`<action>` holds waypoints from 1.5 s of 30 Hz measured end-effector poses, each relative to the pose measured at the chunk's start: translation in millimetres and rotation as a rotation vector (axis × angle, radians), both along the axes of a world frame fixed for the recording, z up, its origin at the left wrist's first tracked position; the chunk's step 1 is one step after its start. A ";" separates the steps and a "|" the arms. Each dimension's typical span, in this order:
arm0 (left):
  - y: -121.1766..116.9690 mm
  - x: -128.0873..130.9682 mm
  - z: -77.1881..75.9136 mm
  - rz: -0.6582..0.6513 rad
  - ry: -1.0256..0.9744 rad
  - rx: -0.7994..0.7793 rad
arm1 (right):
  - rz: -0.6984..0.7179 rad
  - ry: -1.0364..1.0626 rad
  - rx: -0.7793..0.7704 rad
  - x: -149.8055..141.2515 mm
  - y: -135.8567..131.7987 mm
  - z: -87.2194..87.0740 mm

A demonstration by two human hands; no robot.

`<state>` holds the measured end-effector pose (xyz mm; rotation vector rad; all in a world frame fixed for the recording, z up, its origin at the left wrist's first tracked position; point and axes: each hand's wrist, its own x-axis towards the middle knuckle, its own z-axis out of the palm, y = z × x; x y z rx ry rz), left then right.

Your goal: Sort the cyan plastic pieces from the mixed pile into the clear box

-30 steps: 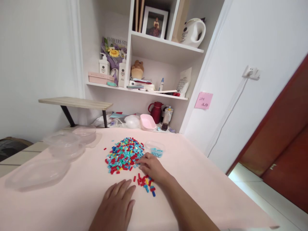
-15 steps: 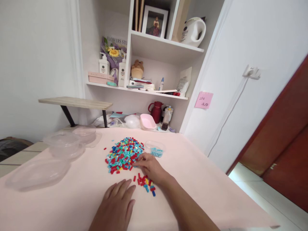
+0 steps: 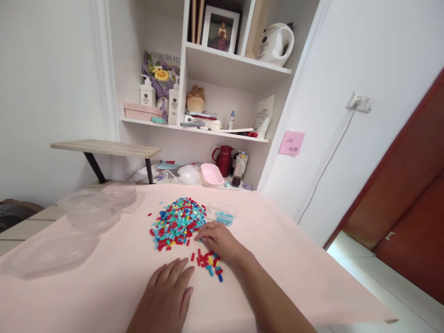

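I look out over a table spread with a pale pink cloth [image 3: 294, 286], with a white shelf unit [image 3: 239, 67] rising behind it against white walls. A pink note [image 3: 292, 143] is stuck up to the right, and farther right I see a wall socket [image 3: 359, 102] with a cable hanging from it. At the back stand a red jug [image 3: 224, 162] and, just beside it, a pink basin [image 3: 212, 173].

Near the middle of the cloth lies the pile of small bricks [image 3: 176, 224], mixed red, light blue, dark blue, green and yellow. My right hand [image 3: 218, 239] is at its lower right edge, fingers bent together and pointing down; I can't tell whether a brick sits between the fingertips. Just in front of that hand is a loose cluster of bricks [image 3: 208, 262], mostly red with some yellow and blue.

My left hand [image 3: 164, 293] rests palm down on the cloth with its fingers slightly apart, its fingertips near one red brick [image 3: 193, 256] at the cluster's edge. The two hands are apart from each other.

Behind my right hand sits a clear tub [image 3: 212, 209] with light blue bricks in it. Well off to the left I have stacked clear containers [image 3: 90, 213] and, nearer me, another flat clear piece [image 3: 52, 253].
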<state>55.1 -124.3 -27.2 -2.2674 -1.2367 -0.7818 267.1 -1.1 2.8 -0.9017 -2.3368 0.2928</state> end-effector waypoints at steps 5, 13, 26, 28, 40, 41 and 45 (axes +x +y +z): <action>1.2 -0.5 -2.3 0.002 0.019 0.036 | -0.027 0.045 -0.056 3.1 -4.3 8.0; 0.6 0.2 -2.8 -0.009 0.014 0.070 | -0.168 0.103 -0.199 6.6 -6.5 10.5; 0.4 1.1 0.6 -0.004 0.052 0.108 | -0.207 0.025 -0.202 6.4 -2.8 4.4; 0.4 0.8 0.3 -0.006 0.048 0.112 | -0.218 0.055 -0.197 4.8 -4.1 4.3; 0.1 0.8 0.8 -0.007 0.027 0.062 | -0.550 0.787 -0.135 27.3 10.2 15.0; 0.1 0.9 1.3 -0.005 0.032 0.075 | -0.563 0.850 -0.152 30.8 11.8 15.5; -0.7 1.6 2.9 0.006 0.049 0.101 | -0.604 0.961 -0.180 39.3 18.4 14.9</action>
